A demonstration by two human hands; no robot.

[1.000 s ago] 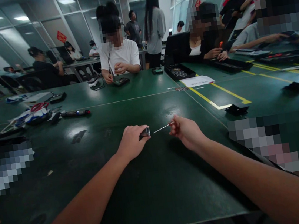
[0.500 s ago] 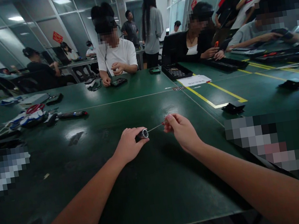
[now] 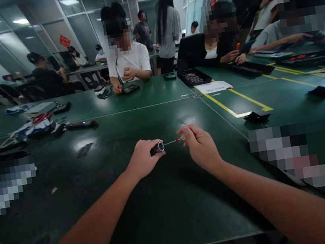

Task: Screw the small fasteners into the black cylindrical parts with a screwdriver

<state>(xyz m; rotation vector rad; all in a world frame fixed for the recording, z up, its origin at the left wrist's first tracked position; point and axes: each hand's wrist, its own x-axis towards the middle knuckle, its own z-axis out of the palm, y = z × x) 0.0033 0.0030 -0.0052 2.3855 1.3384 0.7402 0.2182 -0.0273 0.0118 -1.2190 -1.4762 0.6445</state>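
Note:
Above the green table [image 3: 154, 229], my left hand [image 3: 143, 157] is closed round a dark cylinder [image 3: 157, 147] whose round end with a pale rim faces right. My right hand [image 3: 200, 145] pinches a small screwdriver [image 3: 179, 139] with a reddish, clear handle. Its thin metal shaft points left, and the tip reaches the side of the cylinder near its rim. Whether the tip is in the cylinder or only against it, I cannot tell. The fingers of my right hand hide part of the handle.
A dark pen-shaped tool [image 3: 82, 125] lies left, beside gloves and red cable [image 3: 41, 119]. Black brackets [image 3: 258, 117] and white paper [image 3: 213, 86] lie right, near yellow tape. Across the table, a person in white [image 3: 129, 61] sits near an open black case [image 3: 194, 77].
The view has shifted slightly. My right fingers have changed their hold on the screwdriver, and more of its reddish handle shows. My left hand keeps its hold on the cylinder.

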